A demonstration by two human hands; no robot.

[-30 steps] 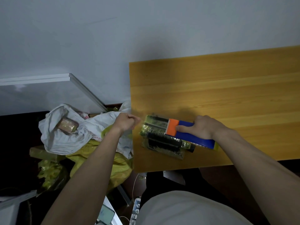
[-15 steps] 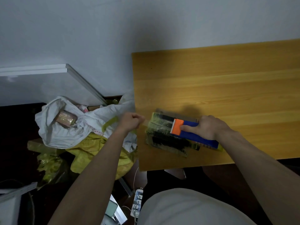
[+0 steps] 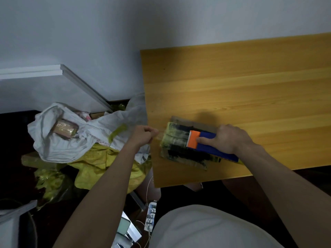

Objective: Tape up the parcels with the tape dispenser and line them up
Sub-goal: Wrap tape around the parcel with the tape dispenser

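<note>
A flat parcel (image 3: 176,140) with yellow and black wrapping lies on the wooden table (image 3: 241,90) near its left front corner. On top of the parcel rests a blue tape dispenser (image 3: 209,143) with an orange toothed end, gripped by my right hand (image 3: 228,138). My left hand (image 3: 143,135) sits just left of the parcel, at the table's left edge, and pinches the free end of clear tape (image 3: 159,134) stretched from the parcel. Another taped parcel (image 3: 65,128) lies in a white bag on the floor to the left.
A white sack (image 3: 59,142) and yellow bags (image 3: 100,161) are piled on the floor left of the table. A white wall runs behind. A power strip (image 3: 151,215) and cables lie on the floor near my lap.
The dispenser and my right hand have slid slightly right along the parcel. My left hand stays at the table's edge, pinching the tape end.
</note>
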